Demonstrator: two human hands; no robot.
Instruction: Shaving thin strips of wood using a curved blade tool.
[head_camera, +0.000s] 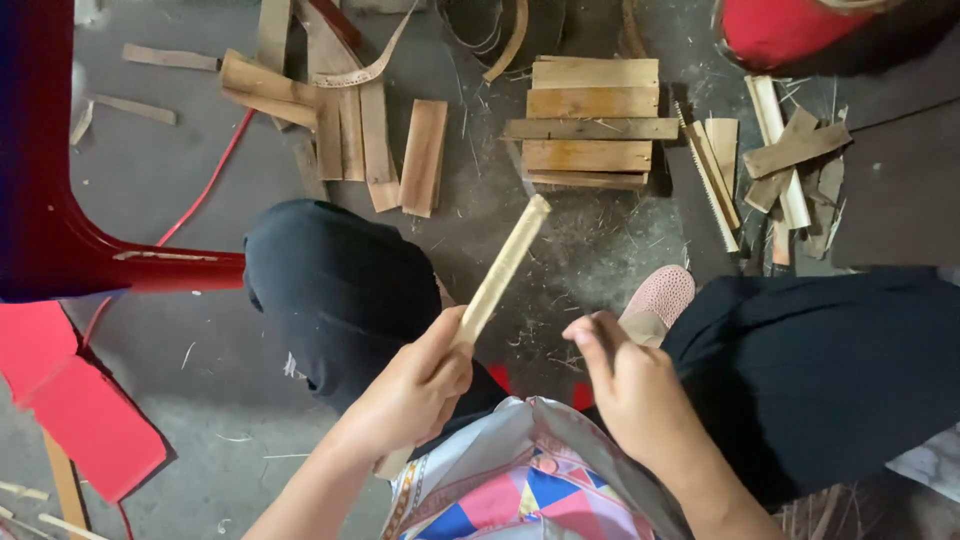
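My left hand (415, 385) grips the lower end of a long pale bamboo strip (505, 265) that points up and to the right over the floor between my knees. My right hand (625, 385) is closed just to the right of the strip, fingers curled; whatever it may hold is hidden. Both hands sit above my lap, over a patterned pink, blue and grey cloth (520, 480). My dark trousers (340, 290) cover both knees. A pink shoe (658, 298) shows beside my right hand.
A small stack of wooden slats (590, 120) stands on the grey floor ahead. Loose bamboo pieces (345, 115) lie at the upper left, more scraps (790, 160) and a saw blade (708, 185) at the right. A red stool leg (60, 240) stands left.
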